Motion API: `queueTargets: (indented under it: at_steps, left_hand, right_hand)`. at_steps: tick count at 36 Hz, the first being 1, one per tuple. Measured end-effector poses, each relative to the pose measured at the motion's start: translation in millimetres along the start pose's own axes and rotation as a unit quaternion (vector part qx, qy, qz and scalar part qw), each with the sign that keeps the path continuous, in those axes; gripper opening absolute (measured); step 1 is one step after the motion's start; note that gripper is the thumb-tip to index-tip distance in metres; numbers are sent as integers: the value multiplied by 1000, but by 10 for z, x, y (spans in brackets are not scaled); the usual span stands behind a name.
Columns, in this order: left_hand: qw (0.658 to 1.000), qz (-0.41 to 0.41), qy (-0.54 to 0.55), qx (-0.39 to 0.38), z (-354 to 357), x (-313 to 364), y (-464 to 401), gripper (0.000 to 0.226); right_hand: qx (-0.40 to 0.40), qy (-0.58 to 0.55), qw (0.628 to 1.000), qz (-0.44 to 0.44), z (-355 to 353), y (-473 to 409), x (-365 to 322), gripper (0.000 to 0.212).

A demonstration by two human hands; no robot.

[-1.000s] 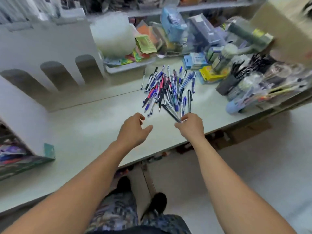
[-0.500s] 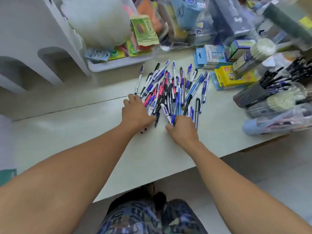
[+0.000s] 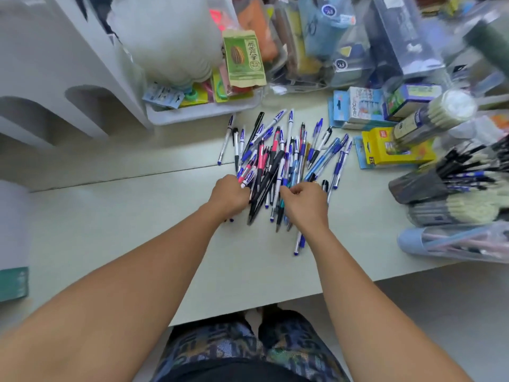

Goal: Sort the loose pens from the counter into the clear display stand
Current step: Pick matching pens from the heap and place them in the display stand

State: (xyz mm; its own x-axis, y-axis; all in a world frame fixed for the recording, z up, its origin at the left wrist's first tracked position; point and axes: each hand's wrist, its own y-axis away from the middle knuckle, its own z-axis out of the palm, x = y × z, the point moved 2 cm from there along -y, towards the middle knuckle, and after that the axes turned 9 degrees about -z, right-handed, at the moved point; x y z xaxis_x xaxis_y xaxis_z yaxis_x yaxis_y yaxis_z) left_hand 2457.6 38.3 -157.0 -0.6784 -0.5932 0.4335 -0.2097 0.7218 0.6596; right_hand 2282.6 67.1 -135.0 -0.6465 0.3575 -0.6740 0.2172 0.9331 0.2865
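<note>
Pens (image 3: 278, 164) lie in a loose heap on the pale desk (image 3: 137, 216), and both hands are now buried in its near edge. On the left hand (image 3: 228, 195), the fingers (image 3: 242, 190) are curled in around a few barrels at the left side of the heap, pink and blue ones showing just past the knuckles. On the right hand (image 3: 304, 202), the fingers (image 3: 292, 190) are bent too and seem to pinch pens near the middle of the heap, though how many they hold cannot be told. A second ago both hands hovered short of the heap, the right one only touching a dark pen at the near edge; half a second ago they had landed on the pens with flatter fingers. Since then the fingers have closed, and several pens at the near side have slid towards the desk's front edge, so the person has gone from reaching to gathering a bunch.

Further out, a clear display stand (image 3: 451, 188) stands at the right of the desk, well apart from the heap, already holding dark pens. A yellow box (image 3: 394, 150) sits between it and the heap, and a white tray (image 3: 203, 111) of packets lies behind. Nearly all the pens are not yet sorted, so the task looks barely begun.
</note>
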Motion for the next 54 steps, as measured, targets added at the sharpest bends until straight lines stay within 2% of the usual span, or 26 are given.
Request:
queueTargets:
  at_steps: [4,9,13,16,19,23,27,29,33,37,39,44,48,51,54]
  left_hand:
    - [988,-57,139,-45,45,-147,76,15]
    - [954,-80,266,-110,-64,-306,490,12]
    - [883,-124,409,-193,-224,-436,1015,11]
    - [840,-133,468,-241,-330,-496,1405,15]
    - [828,-125,483,-256,-435,-577,1724,18]
    - [817,-108,503,-261,-636,-799,2042,20]
    - [777,-78,576,-241,-874,-1084,2250,15]
    - [759,-57,611,-217,-977,-1260,2308,19]
    - [769,-22,620,-152,-1201,-1726,2433,17]
    - [818,-3,567,-95,-1534,-2272,2541,22]
    - [828,15,553,-94,-1711,-2533,2600,22]
    - [836,47,542,-78,-2217,-3262,2775,23]
    - [847,62,525,-56,-2566,-3792,2862,24]
    - [843,74,530,-47,-2763,-4064,2877,14]
    - [830,85,547,-64,-2916,-4224,2868,16]
  right_hand:
    - [-21,-37,999,0,-22,125,76,24]
    - [-52,-82,995,-33,-66,306,-20,23]
    - [-120,-156,980,-38,-153,404,-324,27]
    - [-221,-277,935,-1,-160,503,-665,25]
    - [-312,-310,896,-58,-59,642,-987,28]
    - [-337,-298,876,-172,99,937,-1368,21]
    - [-372,-303,853,-207,343,1324,-1638,25]
    - [-389,-298,849,-196,486,1512,-1742,26]
    - [-376,-287,860,-192,747,1848,-1936,24]
    - [-370,-257,867,-213,1057,2185,-2186,12]
    - [-378,-274,862,-199,1254,2405,-2335,9]
    - [-373,-312,854,-183,1866,3081,-2763,9]
    - [-343,-316,865,-184,2197,3481,-3086,7]
    - [-293,-297,886,-203,2337,3630,-3296,12]
    - [-300,-302,882,-204,2438,3756,-3474,16]
